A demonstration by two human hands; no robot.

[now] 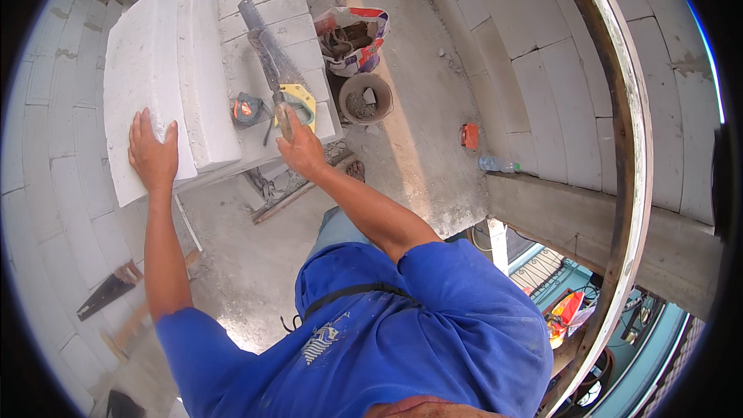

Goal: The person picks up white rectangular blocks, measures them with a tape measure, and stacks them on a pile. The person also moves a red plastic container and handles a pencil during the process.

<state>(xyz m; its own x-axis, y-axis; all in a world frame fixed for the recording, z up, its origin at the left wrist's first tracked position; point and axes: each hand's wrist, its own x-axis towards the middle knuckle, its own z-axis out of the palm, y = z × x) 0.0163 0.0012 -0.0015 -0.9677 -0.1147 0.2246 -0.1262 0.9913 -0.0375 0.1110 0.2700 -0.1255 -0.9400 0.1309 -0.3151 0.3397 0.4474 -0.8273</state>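
My left hand [152,153] lies flat, fingers apart, on a large white block [143,70] at the left of the stack. A second white block [203,70] stands against its right side. My right hand [300,143] is closed round the wooden handle of a long, dark-bladed tool [265,54], its blade pointing away from me. Just right of that blade lies a handsaw [303,101] with a yellow handle, partly covered by the tool and my hand. A black and orange tape measure [247,109] rests left of the handle on the lower blocks.
Beyond the stack stand a bag [379,35] and a bucket [365,81] with rubble in it. A plastic bottle [498,163] and an orange object [469,136] lie by the right block wall [557,101]. Another saw [108,292] is at lower left. A curved frame [638,147] passes close on my right.
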